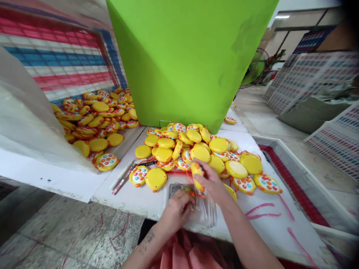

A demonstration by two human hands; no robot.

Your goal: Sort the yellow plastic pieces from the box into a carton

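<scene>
My right hand (209, 181) is closed round a yellow toy (197, 172) turned on its edge, with an orange cord hanging from it. Just left of it, my left hand (178, 207) has its fingers curled together by the cord end (197, 194); what they pinch is too small to make out. Under both hands lie clear plastic bags (207, 212) and a dark printed card (175, 188). Beyond the hands is a heap of yellow oval toys (200, 153), some showing white faces with coloured dots.
A green board (185, 63) stands behind the heap. More toys (100, 107) fill a lined container at left. Pens (123, 177) lie left of the heap, pink strings (263, 215) at right. A white-edged crate (294, 179) adjoins the table's right side.
</scene>
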